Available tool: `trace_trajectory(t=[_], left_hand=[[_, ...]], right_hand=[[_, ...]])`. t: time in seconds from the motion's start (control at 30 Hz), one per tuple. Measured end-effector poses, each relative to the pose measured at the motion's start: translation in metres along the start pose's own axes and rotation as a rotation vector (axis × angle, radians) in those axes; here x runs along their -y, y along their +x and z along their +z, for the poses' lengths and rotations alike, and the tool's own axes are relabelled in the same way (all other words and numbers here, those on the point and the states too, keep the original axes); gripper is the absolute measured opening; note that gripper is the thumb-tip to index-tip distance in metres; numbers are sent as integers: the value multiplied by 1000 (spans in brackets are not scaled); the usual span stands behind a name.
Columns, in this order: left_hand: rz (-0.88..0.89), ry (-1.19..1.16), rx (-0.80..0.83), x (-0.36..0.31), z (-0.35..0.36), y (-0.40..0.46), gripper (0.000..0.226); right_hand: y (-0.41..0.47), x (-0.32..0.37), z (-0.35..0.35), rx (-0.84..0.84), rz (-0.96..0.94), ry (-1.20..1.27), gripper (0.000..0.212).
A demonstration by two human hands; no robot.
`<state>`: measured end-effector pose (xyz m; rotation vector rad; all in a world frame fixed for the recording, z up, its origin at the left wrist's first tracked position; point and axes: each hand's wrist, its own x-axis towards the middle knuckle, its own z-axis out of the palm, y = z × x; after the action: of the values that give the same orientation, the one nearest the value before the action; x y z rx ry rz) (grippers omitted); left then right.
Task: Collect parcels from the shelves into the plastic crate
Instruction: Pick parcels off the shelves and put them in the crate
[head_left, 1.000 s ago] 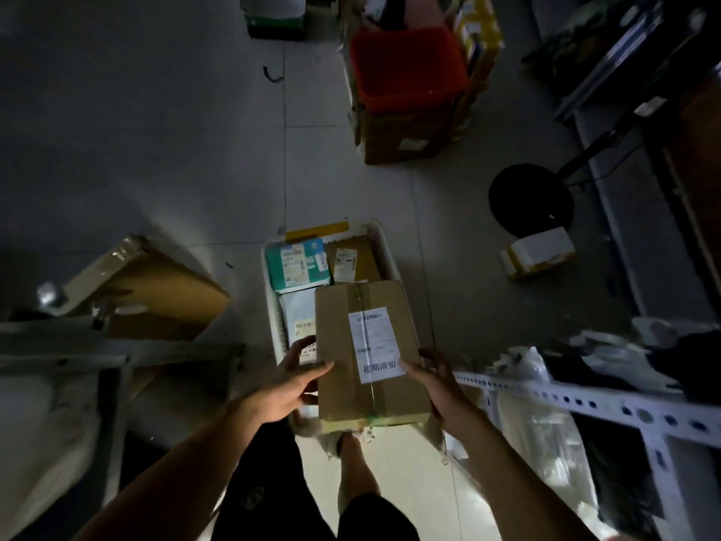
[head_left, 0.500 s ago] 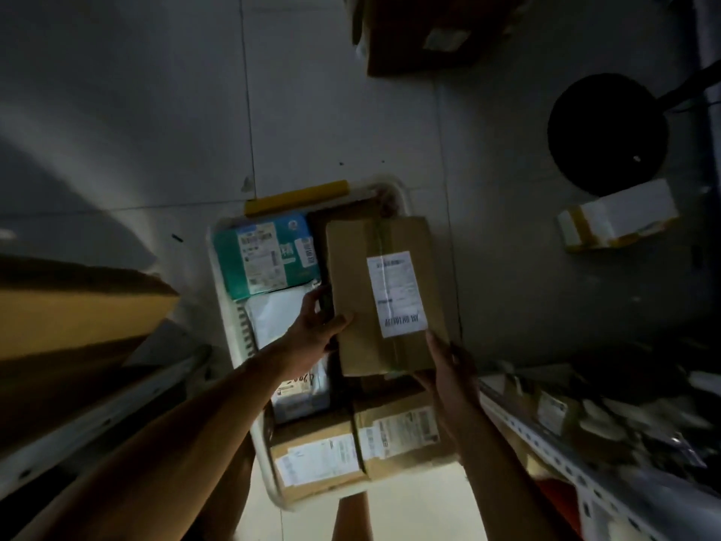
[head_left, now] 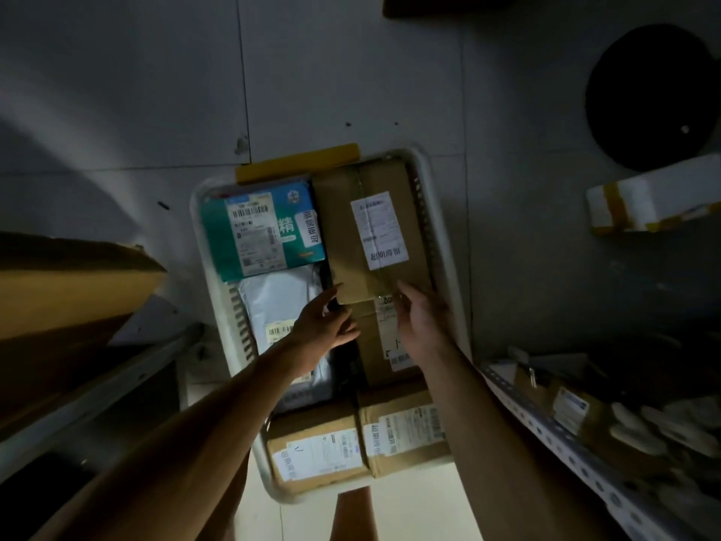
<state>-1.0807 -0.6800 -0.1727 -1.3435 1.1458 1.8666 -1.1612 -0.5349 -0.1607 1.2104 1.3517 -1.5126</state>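
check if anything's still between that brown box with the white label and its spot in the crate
Nothing visible is. The brown cardboard box already lies in the far right corner of the white plastic crate, beside the teal parcel. The left hand and right hand are at its near edge with fingers relaxed, not gripping it.

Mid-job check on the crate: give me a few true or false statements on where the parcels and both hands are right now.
1. The brown box lies in the white crate. True.
2. The teal parcel sits on its right. False: on its left.
3. The left hand has a closed grip on the box. False: its fingers are loose, at the box's near corner.
4. The right hand is open. True.
5. The foam box is in the crate. False: on the floor.
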Motion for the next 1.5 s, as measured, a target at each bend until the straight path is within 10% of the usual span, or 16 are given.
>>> trace_trajectory(t=[0.3,0.5,0.8,1.3,1.5], left_hand=[[127,393,103,-1,7,-4,42],[170,411,98,9,-2,-21,44],[335,683,-26,-9,21,-142,18],[930,1884,-86,30,107,-431,35],[1065,2136,89,90,140,-483,30]], right_hand=[[9,-7,-6,37,-177,68,68],[-21,-15,-13,-109,-313,-189,29],[-158,-8,-72,-79,-370,-437,25],[-417,-51,-196,-134,-636,-1440,27],[-455,-134,-262,-378,-659,-1363,32]])
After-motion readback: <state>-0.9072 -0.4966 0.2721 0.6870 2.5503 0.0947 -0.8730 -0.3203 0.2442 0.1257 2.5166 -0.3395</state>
